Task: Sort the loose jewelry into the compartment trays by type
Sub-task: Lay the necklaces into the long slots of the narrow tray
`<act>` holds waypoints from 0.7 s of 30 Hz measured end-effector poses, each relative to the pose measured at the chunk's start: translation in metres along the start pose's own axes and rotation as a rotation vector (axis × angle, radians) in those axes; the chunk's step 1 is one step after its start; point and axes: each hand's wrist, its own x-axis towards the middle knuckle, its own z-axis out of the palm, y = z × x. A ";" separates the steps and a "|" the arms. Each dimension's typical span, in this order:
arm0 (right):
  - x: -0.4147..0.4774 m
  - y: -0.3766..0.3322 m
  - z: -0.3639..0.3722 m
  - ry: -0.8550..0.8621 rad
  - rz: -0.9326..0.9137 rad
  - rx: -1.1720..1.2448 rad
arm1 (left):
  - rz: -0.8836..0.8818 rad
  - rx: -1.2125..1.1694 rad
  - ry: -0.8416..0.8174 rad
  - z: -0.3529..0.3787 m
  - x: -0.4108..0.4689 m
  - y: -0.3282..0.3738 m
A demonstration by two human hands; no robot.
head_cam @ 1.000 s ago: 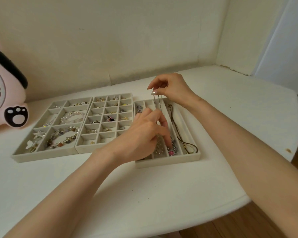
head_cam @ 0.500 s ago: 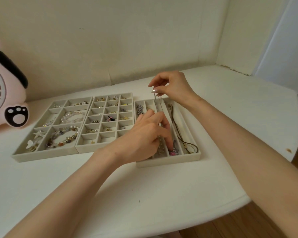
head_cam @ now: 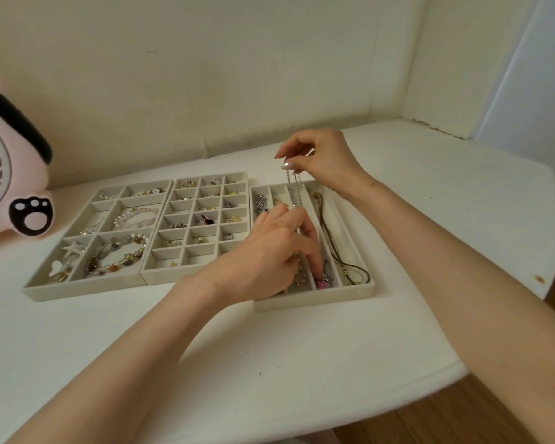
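The right hand [head_cam: 327, 158] pinches a chain [head_cam: 297, 194] between its fingers above the tray [head_cam: 314, 300], at its far end. The chain hangs into a middle slot. The left hand [head_cam: 269, 251] has its fingers curled at the tray's near end; I cannot tell whether they grip anything.

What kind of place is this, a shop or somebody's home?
Probably a room in a home, not a shop: a white table set in a wall corner, a pink fan with a paw print beside the compartment trays, and a wooden floor.

Matt velvety trays [head_cam: 314, 299], shiny metal chain [head_cam: 293, 193], wood floor [head_cam: 430, 424]
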 end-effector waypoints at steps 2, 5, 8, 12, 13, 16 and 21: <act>0.001 0.000 -0.001 -0.001 -0.006 0.001 | 0.002 -0.004 0.001 0.000 0.000 0.000; 0.002 0.001 -0.001 -0.015 -0.001 -0.009 | 0.002 -0.009 0.000 0.000 0.001 0.000; 0.002 0.005 0.000 -0.042 0.015 -0.035 | 0.000 -0.013 0.001 0.000 0.001 0.000; 0.003 0.013 0.003 -0.097 0.028 -0.102 | 0.002 -0.009 -0.007 0.000 0.001 0.000; 0.003 0.015 0.004 -0.105 0.030 -0.119 | 0.006 -0.010 -0.005 0.000 0.001 -0.001; 0.003 0.020 0.006 -0.114 0.038 -0.151 | 0.012 -0.014 0.009 0.000 0.000 -0.001; 0.005 0.025 0.006 -0.094 0.044 -0.174 | 0.002 0.000 -0.004 0.000 0.000 0.000</act>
